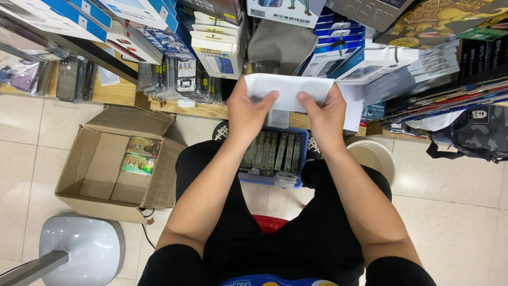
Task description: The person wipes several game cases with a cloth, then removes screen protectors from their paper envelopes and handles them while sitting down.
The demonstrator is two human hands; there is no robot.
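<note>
White packet [290, 90]: a flat white paper-like packet held up at chest height, just above 12 o'clock from the blue basket, in front of the shelf.
Left hand [247, 112]: closed on the packet's left end, thumb across its front face and fingers behind it.
Right hand [324, 114]: closed on the packet's right end in the same pinch, thumb in front, fingers hidden behind.
Blue basket [302, 159]: between the knees, directly at 6 o'clock below the packet; a row of slim boxed items stands upright in it.
Red stool [270, 223]: only an edge shows between the thighs, at 6 o'clock from the basket.
Cardboard box [100, 169]: open on the tiled floor at 8 o'clock from the packet, two shiny card packs lying inside.
Grey stand base [84, 246]: at 7 o'clock, just below the cardboard box.
Beige bucket [373, 158]: on the floor at 4 o'clock from the packet, by the right forearm.
Camouflage bag [476, 135]: at 3 o'clock, leaning under the shelf.
Shelf [121, 92]: wooden, running across 12 o'clock, crowded with boxed and bagged goods.
</note>
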